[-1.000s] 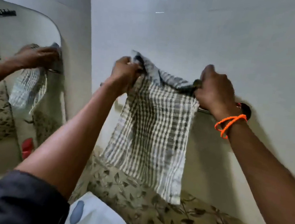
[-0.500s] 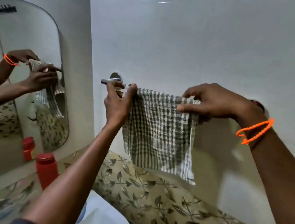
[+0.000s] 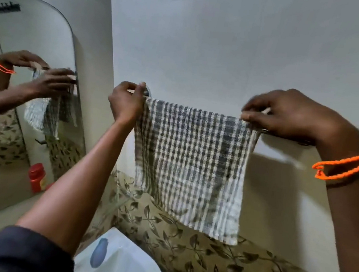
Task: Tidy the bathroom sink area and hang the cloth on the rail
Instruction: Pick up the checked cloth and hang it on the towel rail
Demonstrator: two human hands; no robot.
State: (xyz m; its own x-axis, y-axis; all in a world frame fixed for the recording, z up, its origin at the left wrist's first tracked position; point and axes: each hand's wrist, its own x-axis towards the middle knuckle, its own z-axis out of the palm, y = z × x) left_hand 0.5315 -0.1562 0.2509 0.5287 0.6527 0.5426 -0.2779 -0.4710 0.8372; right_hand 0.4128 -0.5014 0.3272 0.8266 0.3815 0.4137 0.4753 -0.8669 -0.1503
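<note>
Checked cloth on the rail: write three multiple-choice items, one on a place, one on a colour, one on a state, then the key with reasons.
1. Where is the red-capped bottle?
A. left, by the mirror
B. right of the cloth
C. in the basin

2. What colour is the wristband on the right wrist?
A. blue
B. orange
C. white

3. How is the checked cloth now?
A. bunched in one fist
B. lying in the basin
C. spread flat, hanging down

Key: 1 A, it stands against the mirror; 2 B, bright orange loops; 3 C, the left hand and right hand pinch its top corners apart.
</note>
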